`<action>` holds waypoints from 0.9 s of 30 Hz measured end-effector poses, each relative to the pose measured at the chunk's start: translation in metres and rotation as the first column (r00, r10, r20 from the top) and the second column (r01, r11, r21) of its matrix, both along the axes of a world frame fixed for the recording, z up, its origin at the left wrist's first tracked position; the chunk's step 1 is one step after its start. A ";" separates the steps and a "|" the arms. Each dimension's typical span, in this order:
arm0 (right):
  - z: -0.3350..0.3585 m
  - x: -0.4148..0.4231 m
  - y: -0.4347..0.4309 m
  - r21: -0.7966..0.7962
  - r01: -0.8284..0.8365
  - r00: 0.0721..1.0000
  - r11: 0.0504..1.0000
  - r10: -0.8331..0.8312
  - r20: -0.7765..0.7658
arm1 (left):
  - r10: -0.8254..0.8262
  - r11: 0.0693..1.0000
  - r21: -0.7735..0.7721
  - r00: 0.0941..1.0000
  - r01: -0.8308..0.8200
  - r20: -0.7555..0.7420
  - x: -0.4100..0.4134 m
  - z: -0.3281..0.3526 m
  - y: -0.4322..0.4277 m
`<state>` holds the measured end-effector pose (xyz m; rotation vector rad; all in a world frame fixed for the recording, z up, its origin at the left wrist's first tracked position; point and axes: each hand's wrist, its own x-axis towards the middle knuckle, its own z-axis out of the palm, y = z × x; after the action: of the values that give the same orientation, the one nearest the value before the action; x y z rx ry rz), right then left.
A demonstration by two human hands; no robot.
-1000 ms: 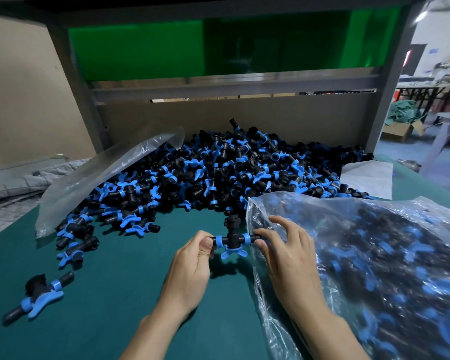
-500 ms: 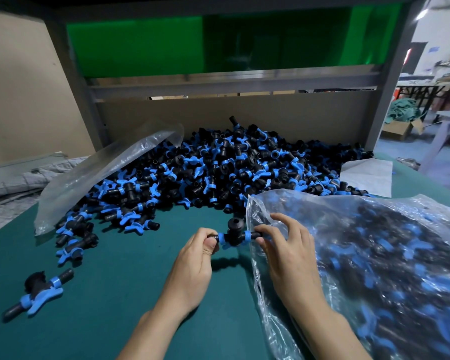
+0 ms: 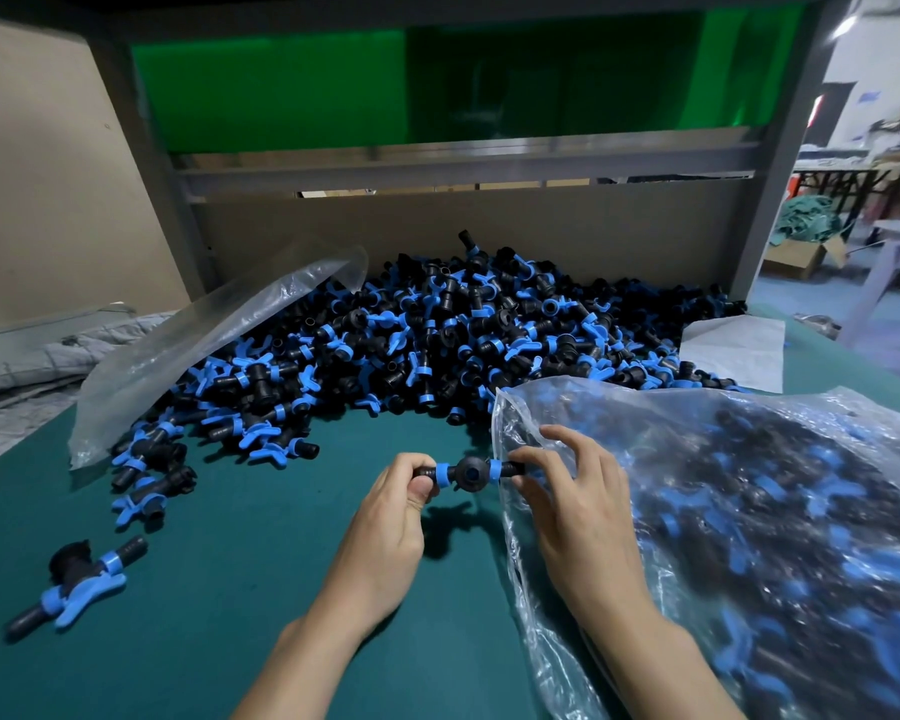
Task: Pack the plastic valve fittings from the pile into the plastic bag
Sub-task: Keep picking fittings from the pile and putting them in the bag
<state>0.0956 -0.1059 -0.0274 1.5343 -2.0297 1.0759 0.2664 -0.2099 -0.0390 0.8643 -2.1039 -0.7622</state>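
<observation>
A big pile of black and blue valve fittings (image 3: pixel 468 345) lies at the back of the green table (image 3: pixel 230 589). Between my two hands I hold one black fitting with blue rings (image 3: pixel 471 472), level, just above the table. My left hand (image 3: pixel 396 517) pinches its left end. My right hand (image 3: pixel 572 501) pinches its right end at the mouth of a clear plastic bag (image 3: pixel 723 537) on the right, which holds several fittings.
A single fitting (image 3: pixel 74 579) lies alone at the table's front left. An empty clear bag (image 3: pixel 193 350) drapes over the pile's left side. A white sheet (image 3: pixel 733 356) lies at the back right. A board and grey frame post (image 3: pixel 775 163) close the back.
The fitting in my hands has been turned about its long axis: its round middle port now faces me and the blue wing handle no longer hangs below. Both hands stayed in place.
</observation>
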 end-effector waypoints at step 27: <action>0.011 0.012 -0.003 -0.278 -0.184 0.968 0.943 0.125 -0.217 | 0.049 0.720 0.620 0.869 0.310 -0.492 -0.014 0.020 0.014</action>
<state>0.1081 -0.1087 -0.0162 1.5907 -1.5572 1.1751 0.2523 -0.1961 -0.0188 0.7690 -1.4254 -1.7193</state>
